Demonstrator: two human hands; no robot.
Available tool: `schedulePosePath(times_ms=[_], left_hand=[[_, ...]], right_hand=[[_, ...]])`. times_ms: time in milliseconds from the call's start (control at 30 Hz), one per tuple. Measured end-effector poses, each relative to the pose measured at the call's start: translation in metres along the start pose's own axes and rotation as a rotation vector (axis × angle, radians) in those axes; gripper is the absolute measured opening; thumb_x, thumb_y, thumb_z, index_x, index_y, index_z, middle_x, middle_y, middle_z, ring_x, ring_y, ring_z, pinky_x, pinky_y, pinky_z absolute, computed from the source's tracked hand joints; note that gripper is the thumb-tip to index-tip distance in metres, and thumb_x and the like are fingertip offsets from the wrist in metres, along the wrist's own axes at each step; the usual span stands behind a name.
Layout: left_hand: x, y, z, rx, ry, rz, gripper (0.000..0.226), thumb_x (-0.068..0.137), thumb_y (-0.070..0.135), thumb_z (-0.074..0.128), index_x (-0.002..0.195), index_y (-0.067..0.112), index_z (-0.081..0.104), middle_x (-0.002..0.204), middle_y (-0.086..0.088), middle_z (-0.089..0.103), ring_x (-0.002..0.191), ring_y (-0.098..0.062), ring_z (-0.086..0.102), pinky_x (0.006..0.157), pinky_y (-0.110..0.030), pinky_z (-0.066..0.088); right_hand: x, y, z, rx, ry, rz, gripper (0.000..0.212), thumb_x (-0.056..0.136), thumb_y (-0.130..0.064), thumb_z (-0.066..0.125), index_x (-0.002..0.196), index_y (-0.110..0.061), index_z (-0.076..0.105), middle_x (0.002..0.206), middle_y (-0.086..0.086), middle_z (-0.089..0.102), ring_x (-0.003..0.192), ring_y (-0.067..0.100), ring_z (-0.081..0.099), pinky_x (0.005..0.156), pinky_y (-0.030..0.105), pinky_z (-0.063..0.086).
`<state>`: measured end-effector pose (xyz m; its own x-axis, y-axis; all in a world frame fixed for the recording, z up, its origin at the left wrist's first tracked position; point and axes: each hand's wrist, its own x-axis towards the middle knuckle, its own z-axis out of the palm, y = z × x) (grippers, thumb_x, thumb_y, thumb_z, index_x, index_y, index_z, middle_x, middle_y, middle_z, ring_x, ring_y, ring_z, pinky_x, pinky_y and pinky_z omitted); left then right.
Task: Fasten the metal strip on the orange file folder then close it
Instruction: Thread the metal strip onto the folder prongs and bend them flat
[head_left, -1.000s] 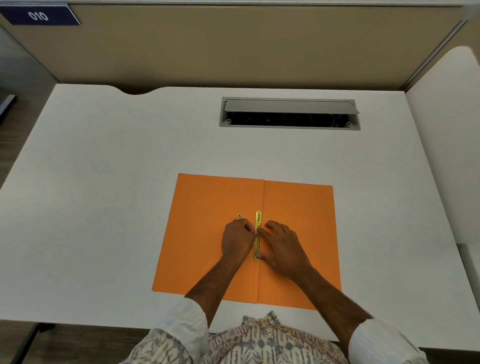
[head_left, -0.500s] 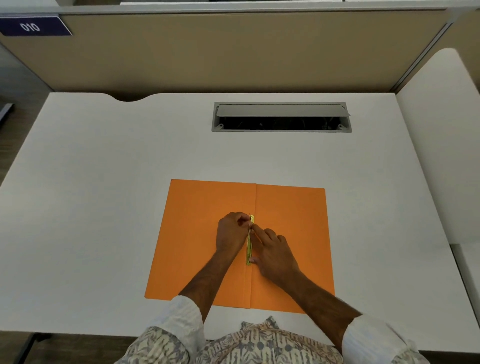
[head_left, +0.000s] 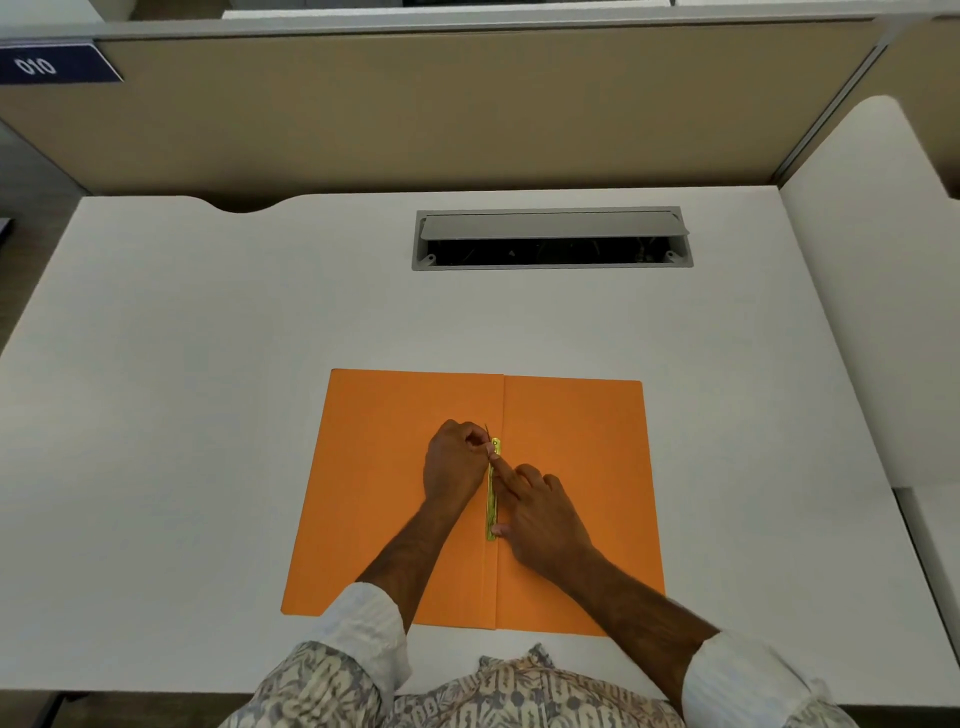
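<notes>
Where the strip (head_left: 492, 491) lies along the fold of the open folder (head_left: 395, 499), just below the frame's centre, its long axis is seen to run up and down the picture, from about the middle of the fold down toward the person. It is thin, brassy and shiny, flat against the orange card, with its lower end rounded. A fine dark prong is seen standing up just above and left of its upper end. That upper end is met from the left by the left hand (head_left: 454, 462), whose fingers (head_left: 480, 446) are curled tight and pinched on something small there; whether the prong or a slide is pinched cannot be told. From the right the strip is covered by the right hand (head_left: 540, 512): the forefinger is laid along its upper half and the thumb is pressed on its lower end, nothing being gripped. Both hands touch it, the left being nearer the working end.

Fastening is judged unfinished, and the next move is judged to turn on bending the prong down along that axis. The folder lies open and flat on the white counter (head_left: 208, 389), both leaves plain orange and bare, with nothing filed inside. A grey cable hatch (head_left: 550, 226) is set in the counter, well apart toward the top of the frame.
</notes>
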<state>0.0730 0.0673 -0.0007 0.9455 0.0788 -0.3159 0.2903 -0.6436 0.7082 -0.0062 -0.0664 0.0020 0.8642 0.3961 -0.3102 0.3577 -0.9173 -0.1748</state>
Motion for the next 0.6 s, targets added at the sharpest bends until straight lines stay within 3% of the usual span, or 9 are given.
schedulePosePath(times_ms=[233,600], left_hand=[[0.005,0.006,-0.002,0.107,-0.059,0.044,0.006,0.080,0.017,0.070,0.083,0.021,0.072,0.086,0.007,0.054,0.076,-0.012,0.055,0.064,-0.025,0.042],[0.009,0.014,0.000,0.149,-0.062,0.069,0.008,0.080,0.019,0.069,0.085,0.016,0.074,0.093,-0.003,0.066,0.083,-0.020,0.064,0.070,-0.037,0.057]], right_hand=[[0.002,0.001,-0.006,0.030,0.003,-0.007,0.079,0.082,-0.048,0.069,0.143,-0.006,0.041,0.157,0.009,0.032,0.124,0.032,0.046,0.094,0.046,0.047],[0.004,0.002,-0.005,0.036,0.001,-0.005,0.079,0.083,-0.050,0.066,0.143,-0.008,0.039,0.153,0.007,0.037,0.126,0.029,0.043,0.097,0.044,0.043]])
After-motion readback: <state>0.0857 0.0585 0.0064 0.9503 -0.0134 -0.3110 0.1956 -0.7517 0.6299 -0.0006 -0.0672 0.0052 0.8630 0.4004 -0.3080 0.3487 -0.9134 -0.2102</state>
